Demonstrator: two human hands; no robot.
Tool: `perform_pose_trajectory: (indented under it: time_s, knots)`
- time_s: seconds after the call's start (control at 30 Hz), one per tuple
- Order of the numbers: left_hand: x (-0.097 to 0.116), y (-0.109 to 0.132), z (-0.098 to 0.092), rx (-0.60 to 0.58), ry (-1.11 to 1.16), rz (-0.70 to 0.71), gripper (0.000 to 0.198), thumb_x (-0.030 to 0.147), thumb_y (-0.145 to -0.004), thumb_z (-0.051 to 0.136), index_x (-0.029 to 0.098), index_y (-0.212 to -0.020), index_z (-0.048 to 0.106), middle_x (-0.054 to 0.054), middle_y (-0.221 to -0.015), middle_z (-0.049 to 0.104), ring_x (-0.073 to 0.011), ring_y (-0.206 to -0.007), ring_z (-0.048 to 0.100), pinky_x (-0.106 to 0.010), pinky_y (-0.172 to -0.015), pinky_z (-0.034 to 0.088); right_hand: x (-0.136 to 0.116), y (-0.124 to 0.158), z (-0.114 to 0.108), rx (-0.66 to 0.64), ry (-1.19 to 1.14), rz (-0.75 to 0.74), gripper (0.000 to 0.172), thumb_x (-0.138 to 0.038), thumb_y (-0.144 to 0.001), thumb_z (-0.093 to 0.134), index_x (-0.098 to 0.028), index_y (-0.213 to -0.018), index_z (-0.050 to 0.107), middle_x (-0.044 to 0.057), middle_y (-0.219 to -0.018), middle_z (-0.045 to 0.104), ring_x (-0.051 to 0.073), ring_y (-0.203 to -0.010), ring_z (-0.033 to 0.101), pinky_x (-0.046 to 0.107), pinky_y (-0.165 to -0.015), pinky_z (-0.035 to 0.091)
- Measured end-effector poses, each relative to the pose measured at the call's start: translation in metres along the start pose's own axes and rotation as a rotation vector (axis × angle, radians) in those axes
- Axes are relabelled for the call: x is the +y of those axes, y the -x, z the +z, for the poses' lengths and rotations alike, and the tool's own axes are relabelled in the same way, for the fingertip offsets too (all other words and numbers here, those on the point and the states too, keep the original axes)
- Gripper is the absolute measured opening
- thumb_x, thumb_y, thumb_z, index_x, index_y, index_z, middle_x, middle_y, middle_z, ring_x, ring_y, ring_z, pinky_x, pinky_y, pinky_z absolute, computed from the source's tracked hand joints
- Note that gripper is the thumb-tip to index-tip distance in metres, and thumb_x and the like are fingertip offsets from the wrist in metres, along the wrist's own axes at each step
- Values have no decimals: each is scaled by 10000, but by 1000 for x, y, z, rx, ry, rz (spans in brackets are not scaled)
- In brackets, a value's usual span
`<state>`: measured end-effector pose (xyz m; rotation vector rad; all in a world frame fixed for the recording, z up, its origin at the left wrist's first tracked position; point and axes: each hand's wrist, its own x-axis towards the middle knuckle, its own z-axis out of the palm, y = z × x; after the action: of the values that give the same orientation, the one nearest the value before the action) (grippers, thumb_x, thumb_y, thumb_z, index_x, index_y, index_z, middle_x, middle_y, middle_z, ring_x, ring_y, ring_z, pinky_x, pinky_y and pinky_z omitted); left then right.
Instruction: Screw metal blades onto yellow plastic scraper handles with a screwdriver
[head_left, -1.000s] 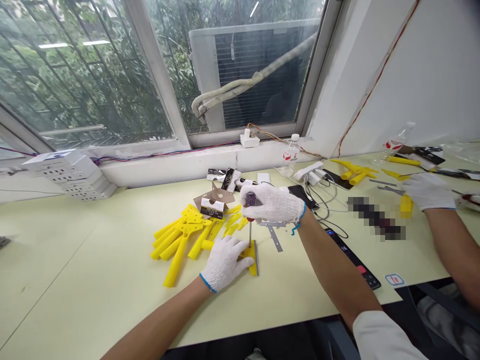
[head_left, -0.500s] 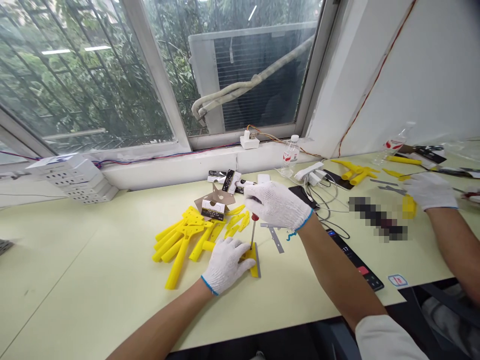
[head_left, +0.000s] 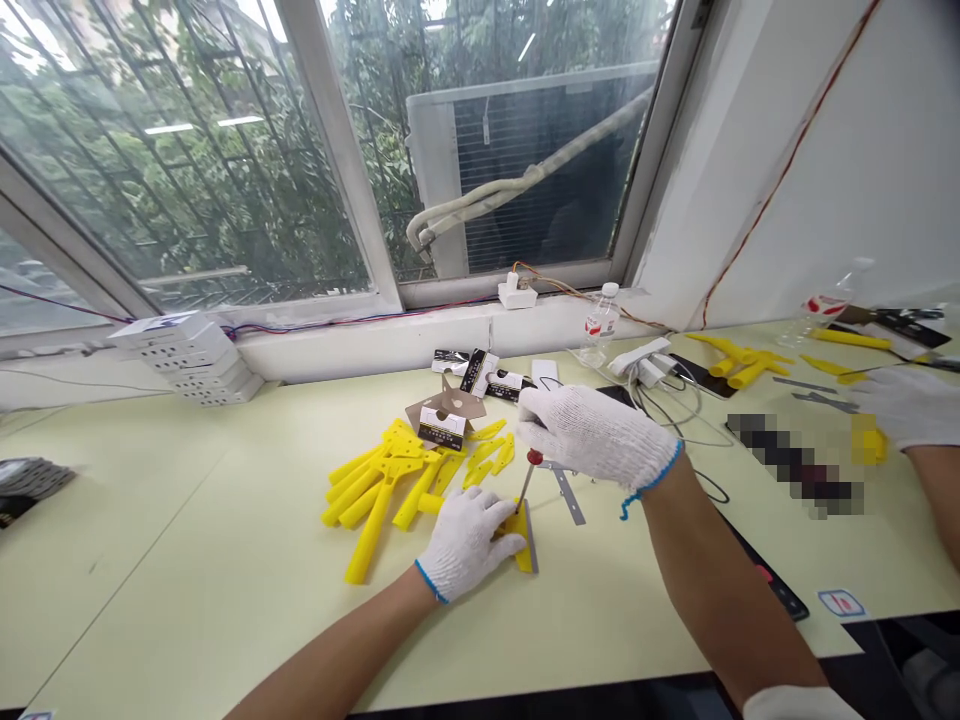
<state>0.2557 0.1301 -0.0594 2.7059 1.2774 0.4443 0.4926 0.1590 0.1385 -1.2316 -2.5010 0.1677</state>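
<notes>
My left hand, in a white knit glove, presses a yellow scraper with a grey blade edge against the table. Its fingers lie over the scraper's handle and head. Above it, my gloved right hand is closed round the red handle of a screwdriver. The tip rests on the scraper's head; any screw there is too small to make out. Left of my left hand lies a pile of yellow scraper handles, with small yellow plates beside it. Flat grey metal blades lie beyond the scraper.
Small black-and-white boxes sit behind the pile. A bottle, cables and a power strip stand near the window. A phone lies under my right forearm. At right, a co-worker's gloved hand is near more yellow parts. White boxes are stacked left.
The view has swung slightly left. My right hand has shifted outward to the right, and the screwdriver leans a bit more, its tip still on the scraper. My left hand keeps its hold.
</notes>
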Motion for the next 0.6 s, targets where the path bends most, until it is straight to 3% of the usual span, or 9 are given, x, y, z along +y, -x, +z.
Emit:
perform_pose_trajectory:
  time_s: [0.37, 0.6]
  knots:
    - [1, 1, -5, -37, 52, -1, 348, 554, -944, 824, 264, -1129, 768, -41, -988, 766, -288, -964, 701, -418, -831, 487, -6, -5, 0, -105, -99, -105, 401, -481, -1056, 629, -97, -1161, 679, 70, -1045, 670, 87, -935, 625, 246, -883, 591]
    - [0, 1, -5, -44, 45, 8, 370, 547, -934, 837, 271, -1166, 753, -30, -992, 769, -282, -963, 695, -420, -834, 483, -10, -2, 0, -16, -108, -7, 448, -513, -1063, 605, -97, -1219, 665, 95, -1118, 663, 106, -992, 626, 273, -922, 591]
